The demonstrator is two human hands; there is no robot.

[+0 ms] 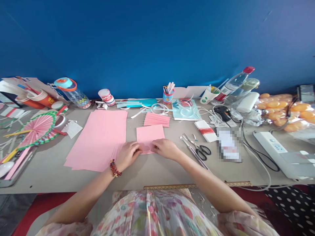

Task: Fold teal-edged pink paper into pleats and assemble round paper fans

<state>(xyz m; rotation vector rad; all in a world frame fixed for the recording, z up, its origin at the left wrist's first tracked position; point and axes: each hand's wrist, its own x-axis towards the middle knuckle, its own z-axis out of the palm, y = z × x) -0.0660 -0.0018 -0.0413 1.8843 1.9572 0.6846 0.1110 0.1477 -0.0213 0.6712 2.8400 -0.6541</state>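
A small pink sheet of paper [150, 133] lies on the table in front of me. At its near left corner, my left hand [128, 154] has its fingers closed on the edge. The fingers of my right hand [165, 148] are curled and pressed on the near right edge. Both fingertips partly hide that near edge. Just behind the sheet rests a pleated pink paper [156, 119]. A stack of large pink sheets [103, 131] spreads to the left, partly under my left wrist.
Scissors [203, 151] and a slim cutter-like tool [194, 152] lie right of my right arm. Farther right are a thread-wound card [206, 131], a blurred phone-like object [228, 144] and a power strip [275, 147]. A pink paper fan [36, 129] lies left; a pen cup [168, 96] stands behind.
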